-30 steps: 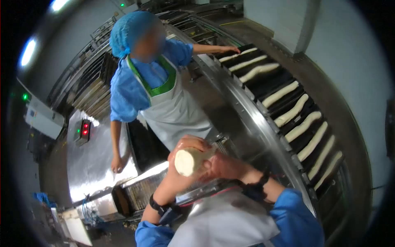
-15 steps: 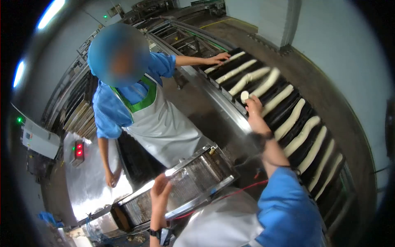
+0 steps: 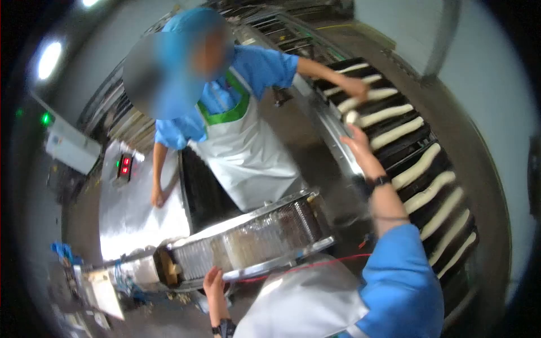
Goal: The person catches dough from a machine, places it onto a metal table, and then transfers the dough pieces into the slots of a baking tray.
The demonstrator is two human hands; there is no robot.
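My right hand (image 3: pixel 360 149) is at the near edge of a black grooved tray (image 3: pixel 401 164), its fingers apart. Its fingertips are right by the rounded end of a long pale dough strip (image 3: pixel 351 117). Several similar dough strips (image 3: pixel 398 133) lie side by side in the tray's grooves. My left hand (image 3: pixel 214 281) is raised beside the near rail of a narrow mesh conveyor (image 3: pixel 248 242), holding nothing, its fingers loosely extended. Across from me, a co-worker's hand (image 3: pixel 356 89) reaches over the dough strips at the far part of the tray.
A co-worker in a white apron (image 3: pixel 248 152) stands beyond the mesh conveyor. The co-worker's other hand (image 3: pixel 159 197) is by a shiny metal table (image 3: pixel 141 219) with a red-lit display (image 3: pixel 125 165). A metal rail (image 3: pixel 332 132) runs along the tray. A red cord (image 3: pixel 315 263) crosses in front of my apron.
The view has shifted. The co-worker's hand has moved from the tray's far end onto the nearer strips. My right hand's fingers have spread beside the dough end; my left hand is lower.
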